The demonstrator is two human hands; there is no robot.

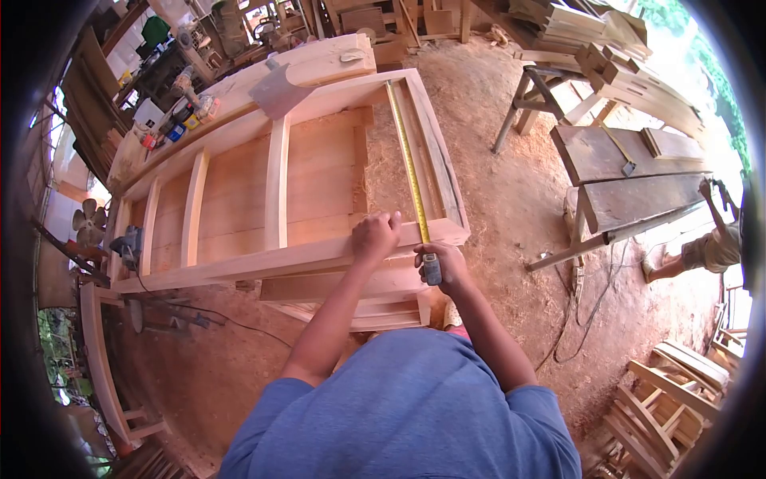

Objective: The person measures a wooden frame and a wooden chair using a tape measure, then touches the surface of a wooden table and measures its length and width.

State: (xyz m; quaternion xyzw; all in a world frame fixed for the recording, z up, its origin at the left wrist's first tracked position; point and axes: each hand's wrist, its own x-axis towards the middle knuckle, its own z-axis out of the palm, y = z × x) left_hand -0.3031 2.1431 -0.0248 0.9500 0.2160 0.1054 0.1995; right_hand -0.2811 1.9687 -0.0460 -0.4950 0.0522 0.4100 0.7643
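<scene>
A large wooden frame (277, 184) with several crosspieces lies in front of me on a support. My right hand (452, 268) is closed around a tape measure (432, 270) at the frame's near right corner. From its case the yellow blade (409, 164) runs out across the frame, close to the right end piece, up to the far rail. My left hand (377, 237) rests on the near rail, left of the tape, with its fingers curled; whatever they may hold is hidden.
A clear sheet (281, 91) lies over the far rail. Small bottles (182, 124) stand behind, and a power tool (128, 246) sits at the left end. Planks (638, 199) rest on trestles at right, near another person (710, 243). Cables (586, 307) cross the floor; wooden frames (662, 407) are piled lower right.
</scene>
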